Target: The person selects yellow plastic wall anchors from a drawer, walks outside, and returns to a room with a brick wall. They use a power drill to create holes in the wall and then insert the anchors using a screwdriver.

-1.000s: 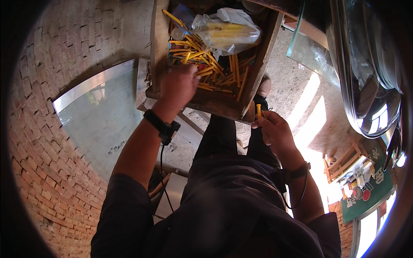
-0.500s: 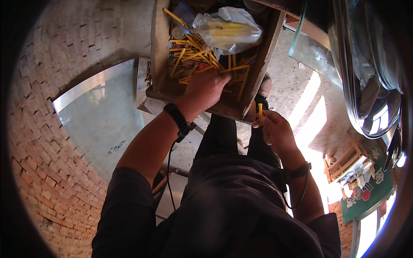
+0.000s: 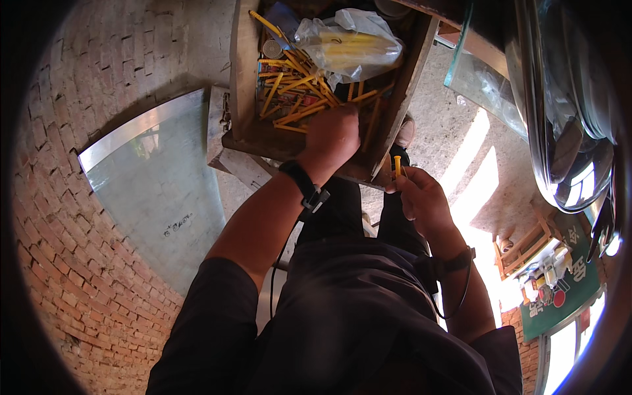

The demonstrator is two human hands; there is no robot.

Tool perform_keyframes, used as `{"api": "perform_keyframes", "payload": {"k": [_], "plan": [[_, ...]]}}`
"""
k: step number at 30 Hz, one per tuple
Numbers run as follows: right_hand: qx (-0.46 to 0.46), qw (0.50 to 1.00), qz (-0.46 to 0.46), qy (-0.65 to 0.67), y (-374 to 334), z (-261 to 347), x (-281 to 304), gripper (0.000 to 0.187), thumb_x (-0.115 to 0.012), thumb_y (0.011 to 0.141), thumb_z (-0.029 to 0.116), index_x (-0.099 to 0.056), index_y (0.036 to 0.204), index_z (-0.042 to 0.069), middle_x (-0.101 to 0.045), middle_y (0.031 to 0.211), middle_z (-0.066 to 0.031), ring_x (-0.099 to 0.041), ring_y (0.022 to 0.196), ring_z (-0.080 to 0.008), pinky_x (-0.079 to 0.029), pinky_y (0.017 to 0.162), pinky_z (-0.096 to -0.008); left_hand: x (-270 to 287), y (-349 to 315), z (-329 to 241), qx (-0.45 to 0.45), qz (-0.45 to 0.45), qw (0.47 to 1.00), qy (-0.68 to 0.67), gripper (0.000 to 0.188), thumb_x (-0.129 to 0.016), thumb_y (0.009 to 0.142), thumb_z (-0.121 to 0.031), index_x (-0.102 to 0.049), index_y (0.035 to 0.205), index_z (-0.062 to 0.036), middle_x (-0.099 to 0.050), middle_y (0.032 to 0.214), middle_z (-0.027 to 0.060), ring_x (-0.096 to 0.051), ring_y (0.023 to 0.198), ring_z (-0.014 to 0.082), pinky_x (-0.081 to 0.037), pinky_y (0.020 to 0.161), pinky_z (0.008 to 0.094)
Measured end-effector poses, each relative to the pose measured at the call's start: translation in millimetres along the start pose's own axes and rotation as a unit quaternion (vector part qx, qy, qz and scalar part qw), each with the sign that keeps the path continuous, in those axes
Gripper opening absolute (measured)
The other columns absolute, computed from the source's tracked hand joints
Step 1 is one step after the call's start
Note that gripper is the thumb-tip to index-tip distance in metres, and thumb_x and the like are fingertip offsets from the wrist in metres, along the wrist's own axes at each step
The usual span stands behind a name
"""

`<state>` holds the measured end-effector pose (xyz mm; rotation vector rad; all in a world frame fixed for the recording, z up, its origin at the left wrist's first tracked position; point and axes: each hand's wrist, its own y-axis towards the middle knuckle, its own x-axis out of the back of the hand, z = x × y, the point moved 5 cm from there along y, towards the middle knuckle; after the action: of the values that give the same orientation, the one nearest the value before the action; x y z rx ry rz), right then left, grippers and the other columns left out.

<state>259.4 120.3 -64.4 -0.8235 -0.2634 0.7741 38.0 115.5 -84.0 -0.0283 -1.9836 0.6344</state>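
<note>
My left hand (image 3: pixel 334 136) is down inside the wooden drawer (image 3: pixel 245 99), at its near side among loose yellow plastic wall plugs (image 3: pixel 299 117). Its fingers curl downward, and what they hold, if anything, is hidden. Just outside the drawer's near right corner, my right hand (image 3: pixel 421 196) pinches one yellow wall plug (image 3: pixel 397 166) upright, its flared head at the top. Behind my left hand, a clear plastic bag (image 3: pixel 352 46) with more yellow pieces in it lies on the loose plugs.
A curved glass sheet (image 3: pixel 158 191) leans by the brick wall (image 3: pixel 72 257) on the left. More glass (image 3: pixel 487 79) stands right of the drawer, near hanging plastic-wrapped items (image 3: pixel 566 118). A green sign board (image 3: pixel 563 289) is at the lower right. My shoe (image 3: pixel 406 131) shows beside the drawer.
My left hand has moved right and slightly nearer within the drawer, and the plugs beside its fingertips have shifted. My right hand still holds the wall plug in nearly the same place.
</note>
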Motion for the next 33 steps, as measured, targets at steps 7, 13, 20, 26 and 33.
{"api": "perform_keyframes", "payload": {"k": [7, 13, 20, 26, 33], "plan": [[-0.079, 0.993, -0.017, 0.081, -2, 11, 0, 0.024, -0.053, 0.096, 0.014, -0.054, 0.113, -0.002, -0.067, 0.085, -0.0076, -0.038, 0.044, -0.0016, -0.028, 0.039, -0.0164, 40, -4, 50, 0.055, -0.069, 0.995, 0.041, 0.015, -0.064, 0.078, -0.021, -0.060, 0.087, -0.0094, -0.066, 0.077, 0.0120, -0.066, 0.068, 0.0322, -0.053, 0.060, 0.0439], [-0.040, 0.998, -0.002, 0.054, -1, -1, 3, 0.024, -0.053, 0.096, 0.014, -0.054, 0.114, -0.003, -0.067, 0.085, -0.0083, -0.038, 0.044, -0.0016, -0.028, 0.039, -0.0164, 64, -11, 88, 0.119, -0.059, 0.985, 0.111, 0.016, -0.068, 0.079, -0.022, -0.061, 0.088, -0.0103, -0.067, 0.074, 0.0110, -0.066, 0.067, 0.0308, -0.053, 0.060, 0.0414], [-0.133, 0.967, -0.022, 0.216, -5, 9, 1, 0.024, -0.053, 0.096, 0.014, -0.054, 0.113, -0.003, -0.066, 0.085, -0.0086, -0.038, 0.043, -0.0014, -0.027, 0.038, -0.0163, 35, -25, 46, -0.031, -0.013, 0.998, -0.047, 0.015, -0.071, 0.077, -0.016, -0.059, 0.082, -0.0097, -0.064, 0.073, 0.0106, -0.064, 0.070, 0.0309, -0.050, 0.059, 0.0412], [-0.122, 0.981, -0.023, 0.150, -3, 14, 1, 0.022, -0.053, 0.096, 0.013, -0.054, 0.112, -0.002, -0.066, 0.085, -0.0092, -0.037, 0.043, -0.0019, -0.027, 0.038, -0.0166, -10, -9, 12, -0.028, 0.059, 0.997, 0.028, 0.005, -0.061, 0.072, -0.011, -0.062, 0.074, -0.0074, -0.063, 0.069, 0.0128, -0.064, 0.066, 0.0351, -0.050, 0.056, 0.0441], [-0.118, 0.982, -0.029, 0.145, -4, 5, 2, 0.021, -0.053, 0.096, 0.012, -0.054, 0.112, -0.002, -0.066, 0.086, -0.0091, -0.038, 0.044, -0.0024, -0.029, 0.039, -0.0171, -17, -4, 17, -0.017, 0.091, 0.995, 0.020, 0.005, -0.061, 0.073, -0.012, -0.064, 0.072, -0.0078, -0.063, 0.069, 0.0140, -0.064, 0.068, 0.0360, -0.051, 0.058, 0.0451]]}}
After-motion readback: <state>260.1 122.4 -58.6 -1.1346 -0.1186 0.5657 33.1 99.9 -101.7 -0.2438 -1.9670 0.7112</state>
